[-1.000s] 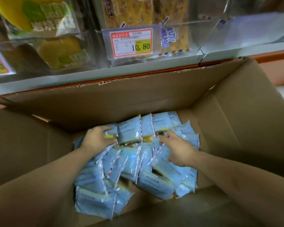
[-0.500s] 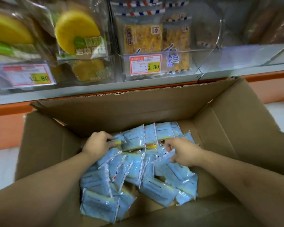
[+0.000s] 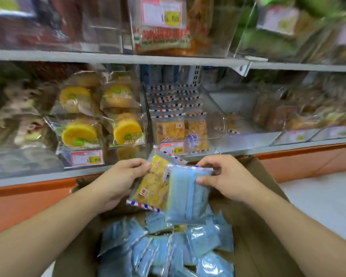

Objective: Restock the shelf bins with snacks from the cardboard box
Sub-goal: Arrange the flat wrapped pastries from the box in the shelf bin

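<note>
My left hand grips a yellow snack pack; my right hand pinches a blue snack pack, both above the cardboard box.

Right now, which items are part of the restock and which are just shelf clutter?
In play:
left hand holding yellow-face packet
right hand holding blue-back packet
cardboard box
matching-snack bin

Not in play:
round yellow cakes
12.80 tag

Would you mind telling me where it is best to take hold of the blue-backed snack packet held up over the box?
Probably by its side edges near the top seal. The blue-backed packet is flat and upright, broad face to the camera, so a thumb-and-fingers pinch from the right, as the right hand does, suits it. The left hand holds the yellow packet likewise.
</note>
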A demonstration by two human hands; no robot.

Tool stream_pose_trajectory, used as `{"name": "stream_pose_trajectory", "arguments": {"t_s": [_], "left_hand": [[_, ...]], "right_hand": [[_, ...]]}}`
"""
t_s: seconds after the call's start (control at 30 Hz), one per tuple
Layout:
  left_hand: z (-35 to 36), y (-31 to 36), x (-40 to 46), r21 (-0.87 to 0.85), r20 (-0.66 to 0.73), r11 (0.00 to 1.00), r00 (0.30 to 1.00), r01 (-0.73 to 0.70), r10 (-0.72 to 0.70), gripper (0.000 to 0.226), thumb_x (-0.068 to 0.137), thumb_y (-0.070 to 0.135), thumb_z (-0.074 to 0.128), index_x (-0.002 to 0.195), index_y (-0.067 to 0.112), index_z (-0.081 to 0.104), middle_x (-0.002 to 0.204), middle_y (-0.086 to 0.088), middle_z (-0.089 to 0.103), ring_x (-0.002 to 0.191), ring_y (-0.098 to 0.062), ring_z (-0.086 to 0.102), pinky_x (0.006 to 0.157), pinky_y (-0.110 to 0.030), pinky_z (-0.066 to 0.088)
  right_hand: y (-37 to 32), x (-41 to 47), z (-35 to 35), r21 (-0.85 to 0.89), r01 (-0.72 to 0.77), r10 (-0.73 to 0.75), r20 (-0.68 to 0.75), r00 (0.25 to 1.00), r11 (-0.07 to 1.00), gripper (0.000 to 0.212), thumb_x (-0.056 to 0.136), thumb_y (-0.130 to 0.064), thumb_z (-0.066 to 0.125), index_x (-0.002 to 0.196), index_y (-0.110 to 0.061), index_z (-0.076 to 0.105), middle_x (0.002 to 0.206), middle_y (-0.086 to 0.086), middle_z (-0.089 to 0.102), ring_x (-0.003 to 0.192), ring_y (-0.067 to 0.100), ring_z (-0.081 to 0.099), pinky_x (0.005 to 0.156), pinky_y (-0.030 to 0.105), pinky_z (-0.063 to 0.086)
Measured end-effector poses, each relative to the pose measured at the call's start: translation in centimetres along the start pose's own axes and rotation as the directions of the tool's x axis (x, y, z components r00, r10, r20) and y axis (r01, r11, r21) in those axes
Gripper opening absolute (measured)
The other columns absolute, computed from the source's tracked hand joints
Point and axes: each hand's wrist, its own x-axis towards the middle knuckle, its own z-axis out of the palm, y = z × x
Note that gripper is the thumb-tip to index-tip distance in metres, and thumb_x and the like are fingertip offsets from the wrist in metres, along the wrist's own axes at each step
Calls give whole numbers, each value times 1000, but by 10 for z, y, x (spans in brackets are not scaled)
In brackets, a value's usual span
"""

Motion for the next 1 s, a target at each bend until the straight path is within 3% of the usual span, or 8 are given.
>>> {"name": "stream_pose_trajectory", "arguments": {"t_s": [0.17, 0.27, 0.37, 0.57, 0.73, 0.8, 0.9, 1.0], "left_hand": [[9, 30, -52, 54, 139, 994, 987, -91, 83, 43, 85, 35, 80, 122, 14, 71, 111, -17, 78, 102, -24, 74, 96, -46, 56], [17, 29, -65, 160, 156, 977, 981, -142, 117, 70, 65, 16, 99, 127, 16, 66, 115, -3, 80, 109, -21, 75, 100, -36, 57], [32, 16, -61, 98, 136, 986, 983, -134, 120, 64, 76, 13, 94, 132, 18, 64, 122, 3, 77, 116, -16, 72, 104, -28, 55], [59, -4, -51, 109, 235, 988, 969, -107, 79, 51, 86, 10, 85, 119, 38, 58, 127, 22, 65, 105, 17, 65, 81, -5, 51], [52, -2, -44, 320, 174, 926, 973, -199, 149, 67, 74, 30, 96, 127, 42, 57, 122, 24, 65, 104, 20, 61, 85, -5, 50], [48, -5, -38, 403, 112, 894, 980, -198, 166, 51, 79, 22, 92, 121, 32, 65, 110, 12, 75, 97, 7, 69, 92, -23, 58], [36, -18, -28, 472, -2, 877, 994, -94, 108, 22, 87, 5, 79, 102, 20, 71, 89, 1, 79, 74, -5, 71, 83, -38, 59], [14, -36, -17, 502, -72, 864, 997, 23, 16, 21, 89, 5, 79, 101, 20, 72, 85, 0, 80, 77, -16, 76, 82, -38, 61]], "right_hand": [[-37, -36, -11, 171, 3, 31, -196, 980, 985, 12, 85, -10, 86, 89, -18, 78, 87, -1, 80, 82, 16, 74, 74, 26, 57], [-43, -48, -6, 292, 9, 60, -228, 972, 956, 8, 87, -10, 84, 88, -12, 76, 86, 6, 80, 80, 22, 76, 71, 28, 57], [-41, -49, 9, 330, -21, 106, -241, 965, 944, 10, 88, -9, 82, 85, -12, 74, 78, 12, 76, 63, 20, 67, 57, 33, 58], [-22, -33, 43, 317, -189, 257, -187, 948, 929, 7, 86, -19, 81, 85, -18, 74, 80, 12, 76, 75, 34, 77, 67, 48, 67], [-33, -27, 39, 604, -266, 349, -21, 937, 751, 20, 100, -11, 71, 105, 8, 71, 86, 18, 77, 78, 26, 78, 73, 43, 66], [-38, -23, 37, 708, -287, 326, 85, 942, 645, 22, 104, -12, 62, 110, 8, 71, 98, 22, 79, 91, 33, 79, 80, 45, 66], [-21, -10, 39, 590, -295, 358, 12, 934, 752, 15, 101, -6, 62, 103, 1, 75, 98, 19, 79, 94, 35, 78, 77, 45, 67], [19, 4, 57, 311, -367, 400, -48, 915, 877, 17, 93, -6, 66, 88, -16, 78, 87, 9, 79, 87, 27, 77, 70, 42, 67]]}}
